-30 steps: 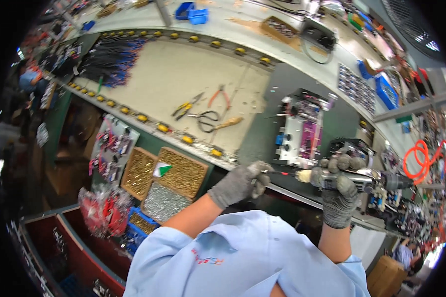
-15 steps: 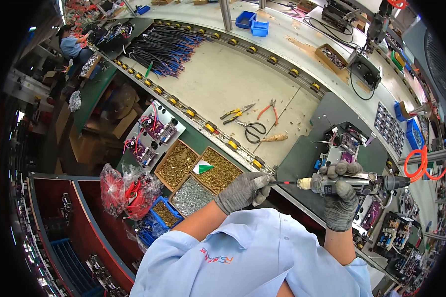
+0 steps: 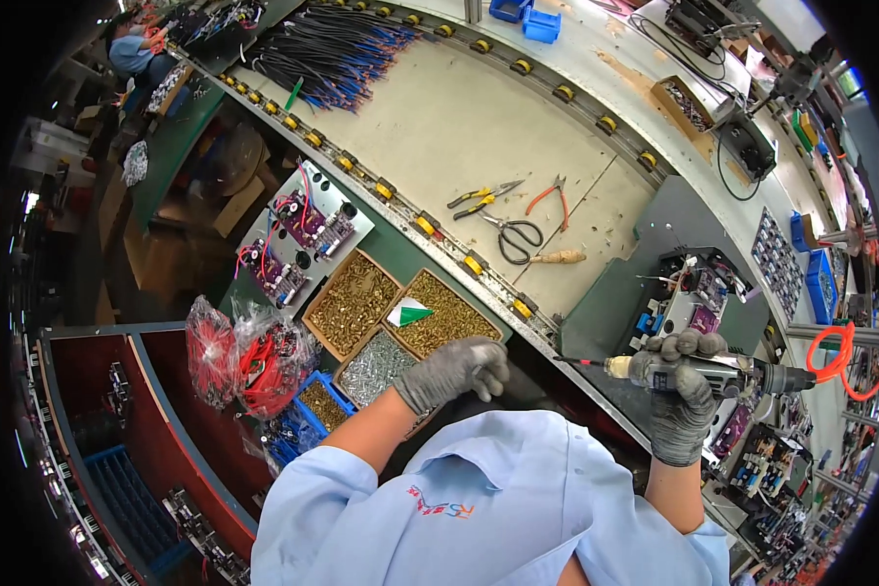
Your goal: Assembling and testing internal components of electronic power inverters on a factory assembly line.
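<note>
We see a long workbench (image 3: 479, 127) running across the view, with pliers, scissors (image 3: 514, 234) and black cables lying on it. Below it sit trays of brass screws (image 3: 354, 303) and silver screws (image 3: 376, 363). Our right hand (image 3: 682, 396), gloved, is wrapped fully around a power screwdriver (image 3: 698, 369) held level, tip pointing left. Our left hand (image 3: 456, 368) curls loosely beside the screw trays; we cannot tell whether it holds anything.
</note>
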Demonstrator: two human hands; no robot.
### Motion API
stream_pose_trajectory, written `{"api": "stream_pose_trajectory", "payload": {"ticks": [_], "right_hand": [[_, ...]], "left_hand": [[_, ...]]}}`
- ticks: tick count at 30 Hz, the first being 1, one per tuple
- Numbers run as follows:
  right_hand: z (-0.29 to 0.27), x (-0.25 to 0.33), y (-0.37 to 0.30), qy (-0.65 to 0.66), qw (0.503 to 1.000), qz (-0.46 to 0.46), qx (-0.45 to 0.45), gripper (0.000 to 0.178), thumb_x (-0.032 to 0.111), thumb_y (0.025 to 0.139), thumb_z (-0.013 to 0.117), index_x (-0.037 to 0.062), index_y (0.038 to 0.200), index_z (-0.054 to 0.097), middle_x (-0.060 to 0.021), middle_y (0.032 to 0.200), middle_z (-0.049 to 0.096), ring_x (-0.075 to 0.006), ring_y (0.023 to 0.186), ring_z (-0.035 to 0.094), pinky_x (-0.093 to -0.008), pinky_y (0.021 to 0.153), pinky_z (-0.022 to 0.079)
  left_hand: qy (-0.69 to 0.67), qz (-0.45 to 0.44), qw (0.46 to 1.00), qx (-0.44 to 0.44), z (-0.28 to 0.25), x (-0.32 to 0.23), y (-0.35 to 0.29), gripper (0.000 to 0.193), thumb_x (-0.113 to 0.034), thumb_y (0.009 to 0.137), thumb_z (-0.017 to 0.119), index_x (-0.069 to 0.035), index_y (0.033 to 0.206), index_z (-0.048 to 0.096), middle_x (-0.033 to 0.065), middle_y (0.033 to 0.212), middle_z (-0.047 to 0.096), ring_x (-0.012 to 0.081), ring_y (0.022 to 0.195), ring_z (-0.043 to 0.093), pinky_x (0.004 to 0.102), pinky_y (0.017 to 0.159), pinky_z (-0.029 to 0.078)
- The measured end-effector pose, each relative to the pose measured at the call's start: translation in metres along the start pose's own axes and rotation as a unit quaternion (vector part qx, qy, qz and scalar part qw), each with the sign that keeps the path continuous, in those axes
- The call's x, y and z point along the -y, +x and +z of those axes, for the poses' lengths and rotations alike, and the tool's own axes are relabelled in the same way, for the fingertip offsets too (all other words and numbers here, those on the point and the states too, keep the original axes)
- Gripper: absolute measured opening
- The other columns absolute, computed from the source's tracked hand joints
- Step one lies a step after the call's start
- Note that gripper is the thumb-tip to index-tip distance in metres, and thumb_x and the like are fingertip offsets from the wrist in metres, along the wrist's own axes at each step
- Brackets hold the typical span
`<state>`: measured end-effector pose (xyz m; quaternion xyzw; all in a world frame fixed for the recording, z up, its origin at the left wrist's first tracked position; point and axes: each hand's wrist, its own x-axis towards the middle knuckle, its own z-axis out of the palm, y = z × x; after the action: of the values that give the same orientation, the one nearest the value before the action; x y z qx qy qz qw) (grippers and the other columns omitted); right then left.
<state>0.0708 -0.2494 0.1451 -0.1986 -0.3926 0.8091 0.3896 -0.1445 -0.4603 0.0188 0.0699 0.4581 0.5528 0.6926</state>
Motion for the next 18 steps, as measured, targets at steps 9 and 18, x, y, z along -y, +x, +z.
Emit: {"api": "stream_pose_trajectory", "payload": {"ticks": [9,18], "right_hand": [[-0.008,-0.004,-0.003,0.004,1.000,0.003,0.008,0.044,0.006,0.076,0.083,0.0109,0.113,0.061,-0.0060,0.103,0.064,-0.0226,0.099,0.063,-0.0443,0.099,0.050],[-0.046,0.018,-0.002,-0.028,0.995,0.015,0.094,0.042,0.007,0.077,0.084,0.0101,0.111,0.060,-0.0084,0.102,0.064,-0.0257,0.100,0.064,-0.0437,0.088,0.057]], "left_hand": [[-0.171,0.047,0.921,-0.348,-0.125,0.031,-0.066,0.042,-0.052,0.100,0.054,-0.022,0.071,0.045,-0.0059,0.053,0.032,0.0098,0.041,0.031,0.0282,0.037,0.025],[0.399,0.004,0.838,-0.371,-0.140,0.111,-0.081,0.037,-0.040,0.100,0.051,-0.008,0.095,0.067,0.0125,0.081,0.071,0.0282,0.075,0.069,0.0386,0.069,0.054]]}}
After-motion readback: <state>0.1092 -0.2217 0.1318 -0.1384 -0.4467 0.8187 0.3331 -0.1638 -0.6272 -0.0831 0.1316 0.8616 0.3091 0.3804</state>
